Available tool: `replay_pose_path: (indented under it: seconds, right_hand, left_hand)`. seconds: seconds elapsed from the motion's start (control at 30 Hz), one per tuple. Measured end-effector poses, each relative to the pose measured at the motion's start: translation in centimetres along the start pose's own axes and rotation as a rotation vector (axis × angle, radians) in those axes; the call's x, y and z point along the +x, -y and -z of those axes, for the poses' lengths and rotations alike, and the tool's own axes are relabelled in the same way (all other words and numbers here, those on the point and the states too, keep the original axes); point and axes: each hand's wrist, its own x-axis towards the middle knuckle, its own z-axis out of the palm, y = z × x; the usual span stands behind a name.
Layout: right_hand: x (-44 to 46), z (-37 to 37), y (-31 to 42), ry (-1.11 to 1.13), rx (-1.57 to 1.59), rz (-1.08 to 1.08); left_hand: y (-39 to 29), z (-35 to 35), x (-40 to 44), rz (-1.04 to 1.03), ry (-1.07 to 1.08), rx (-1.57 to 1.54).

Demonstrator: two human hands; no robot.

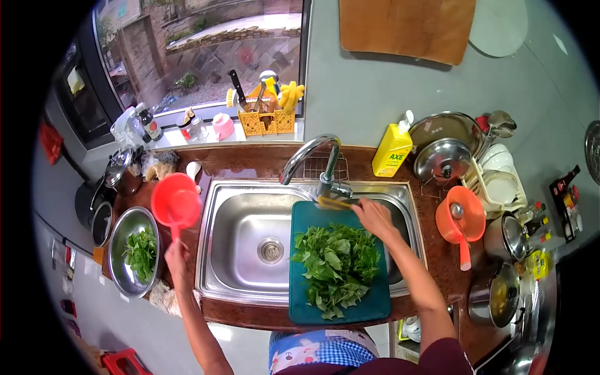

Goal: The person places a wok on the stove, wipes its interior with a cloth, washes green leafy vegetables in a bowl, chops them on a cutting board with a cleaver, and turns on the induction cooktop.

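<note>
My left hand [177,255] is closed round the handle of a red ladle [176,199], held up beside the sink's left edge. My right hand [372,217] holds a thin yellow tool [334,202] near the base of the faucet [330,169]; its exact kind I cannot make out. Chopped leafy greens [334,265] are heaped on a green cutting board [300,306], which lies across the right part of the steel sink [240,250]. To the left, a metal bowl [117,253] holds more greens [141,253].
Right of the sink stand an orange ladle-shaped container [445,220], pots [487,306] and a dish rack [515,200]. A yellow soap bottle [392,153] is behind the sink. A yellow basket [250,127] with a knife sits on the windowsill.
</note>
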Motion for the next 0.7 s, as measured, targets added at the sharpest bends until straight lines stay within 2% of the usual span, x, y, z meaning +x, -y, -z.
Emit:
replay_pose_path:
  seconds: [0.03,0.1,0.17,0.23,0.37,0.47,0.7]
  right_hand:
    - [1.5,-1.5,-0.1,0.0,-0.015,-0.045]
    - [3.6,-4.6,-1.0,-0.054,-0.039,-0.051]
    - [4.2,-5.1,-1.0,-0.102,-0.032,-0.066]
    - [4.2,-4.6,-0.5,-0.144,0.008,-0.083]
    - [6.9,-4.2,-2.0,-0.193,0.005,-0.251]
    - [8.4,-3.2,-2.3,-0.144,-0.01,-0.344]
    - [10.1,-3.0,-2.6,-0.116,-0.002,-0.405]
  left_hand:
    - [0.7,-0.7,-1.4,-0.036,0.049,0.026]
    - [-0.7,-3.9,-6.0,0.079,0.119,0.061]
    - [0.6,-6.3,-8.5,0.169,0.218,0.032]
    - [1.0,-8.7,-10.3,0.172,0.335,0.025]
    - [1.7,-12.5,-11.8,0.16,0.384,0.082]
    - [2.4,-14.0,-11.6,0.204,0.398,0.05]
    - [2.5,-15.7,-10.9,0.195,0.379,0.105]
